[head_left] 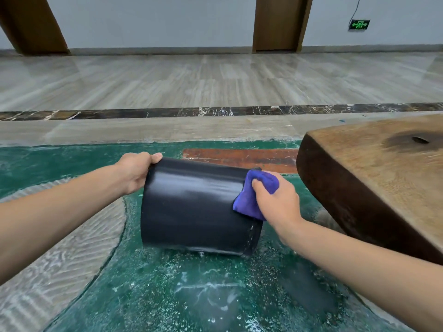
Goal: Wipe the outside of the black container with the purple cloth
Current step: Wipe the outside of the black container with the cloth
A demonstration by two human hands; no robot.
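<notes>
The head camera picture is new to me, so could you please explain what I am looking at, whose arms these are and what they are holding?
There is no machine here: a person wears a wide-angle camera on the head, so you look forward and down along their own bare arms. The left hand grips one end of the black container, which is tipped on its side and, as far as I can tell, held off the floor. The right hand presses a bunched purple cloth against the container's outer wall near the other end, wiping it. Below is a green floor inlay speckled with pale flecks. A thick wooden slab, perhaps a bench or table, juts in from the right. Beyond lie a tiled floor and a wall.
</notes>
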